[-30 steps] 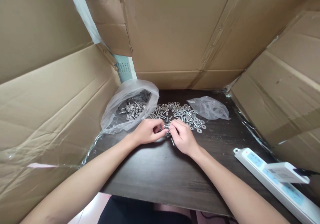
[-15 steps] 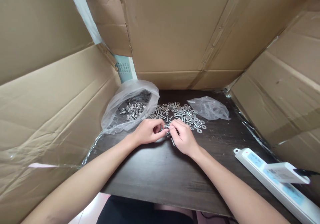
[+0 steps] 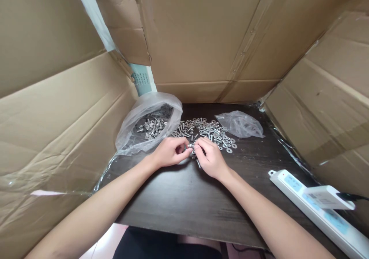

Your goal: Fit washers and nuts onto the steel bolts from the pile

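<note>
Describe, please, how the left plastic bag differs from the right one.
The left bag gapes open, while the right bag lies low and crumpled. The left bag holds a heap of metal fasteners; no such heap shows in the right bag. The left bag also looks clearly larger than the right bag. Both are see-through plastic and rest on the dark table.

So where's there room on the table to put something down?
Bare tabletop shows between the left forearm and right forearm, and between the small bag and power strip. Screws and washers crowd the space beside the big open bag.
</note>
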Action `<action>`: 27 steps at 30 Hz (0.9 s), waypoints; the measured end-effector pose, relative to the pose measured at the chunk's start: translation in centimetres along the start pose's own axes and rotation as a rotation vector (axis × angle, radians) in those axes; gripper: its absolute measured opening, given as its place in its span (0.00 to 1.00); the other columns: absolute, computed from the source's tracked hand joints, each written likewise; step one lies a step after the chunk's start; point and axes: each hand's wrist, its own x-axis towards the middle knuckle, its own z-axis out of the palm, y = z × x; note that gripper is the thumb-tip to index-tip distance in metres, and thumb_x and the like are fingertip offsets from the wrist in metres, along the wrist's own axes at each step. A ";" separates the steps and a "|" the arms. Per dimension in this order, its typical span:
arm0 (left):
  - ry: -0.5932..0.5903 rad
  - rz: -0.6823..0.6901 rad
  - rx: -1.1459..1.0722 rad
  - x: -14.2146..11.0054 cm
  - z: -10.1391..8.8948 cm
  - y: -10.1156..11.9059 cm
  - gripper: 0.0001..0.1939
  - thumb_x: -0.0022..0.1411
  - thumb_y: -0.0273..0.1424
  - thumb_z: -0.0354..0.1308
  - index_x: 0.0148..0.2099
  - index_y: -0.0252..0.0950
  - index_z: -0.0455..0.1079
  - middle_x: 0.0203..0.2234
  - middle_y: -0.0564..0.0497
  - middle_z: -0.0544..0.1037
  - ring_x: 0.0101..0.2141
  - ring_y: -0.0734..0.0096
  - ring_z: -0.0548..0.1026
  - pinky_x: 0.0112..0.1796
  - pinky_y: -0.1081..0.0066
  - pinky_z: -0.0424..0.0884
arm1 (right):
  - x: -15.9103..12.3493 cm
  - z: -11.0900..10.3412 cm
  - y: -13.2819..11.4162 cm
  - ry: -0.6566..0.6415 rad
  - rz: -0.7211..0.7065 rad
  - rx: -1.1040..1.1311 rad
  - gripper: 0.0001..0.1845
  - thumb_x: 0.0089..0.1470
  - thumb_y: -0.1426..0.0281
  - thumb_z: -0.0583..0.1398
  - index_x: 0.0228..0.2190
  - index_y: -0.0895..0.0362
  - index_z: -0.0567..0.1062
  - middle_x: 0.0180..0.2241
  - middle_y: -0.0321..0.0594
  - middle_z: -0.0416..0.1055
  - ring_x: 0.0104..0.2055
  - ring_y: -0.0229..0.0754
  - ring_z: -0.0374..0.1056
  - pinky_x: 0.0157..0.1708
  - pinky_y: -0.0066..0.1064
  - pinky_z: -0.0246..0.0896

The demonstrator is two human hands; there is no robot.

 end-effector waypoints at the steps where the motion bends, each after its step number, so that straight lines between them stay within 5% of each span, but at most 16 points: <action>1: 0.000 0.001 -0.001 0.0 0.0 0.0 0.10 0.67 0.36 0.59 0.35 0.35 0.71 0.18 0.58 0.69 0.21 0.77 0.66 0.27 0.76 0.61 | 0.0 0.0 0.0 0.001 -0.001 0.000 0.15 0.68 0.72 0.51 0.27 0.52 0.61 0.27 0.38 0.65 0.32 0.45 0.62 0.33 0.37 0.56; 17: 0.005 -0.028 0.031 -0.1 0.2 -0.3 0.12 0.66 0.38 0.61 0.34 0.35 0.72 0.18 0.58 0.69 0.21 0.77 0.66 0.27 0.75 0.60 | 0.0 -0.1 0.1 -0.011 0.006 0.009 0.15 0.68 0.72 0.51 0.27 0.53 0.62 0.27 0.39 0.66 0.32 0.45 0.63 0.33 0.36 0.56; 27: -0.024 -0.004 -0.023 0.0 -0.1 0.1 0.18 0.67 0.39 0.61 0.55 0.36 0.74 0.25 0.56 0.74 0.23 0.76 0.70 0.29 0.76 0.66 | -0.1 0.0 0.3 -0.014 0.000 0.005 0.15 0.67 0.73 0.51 0.26 0.52 0.62 0.27 0.39 0.66 0.33 0.46 0.63 0.34 0.37 0.57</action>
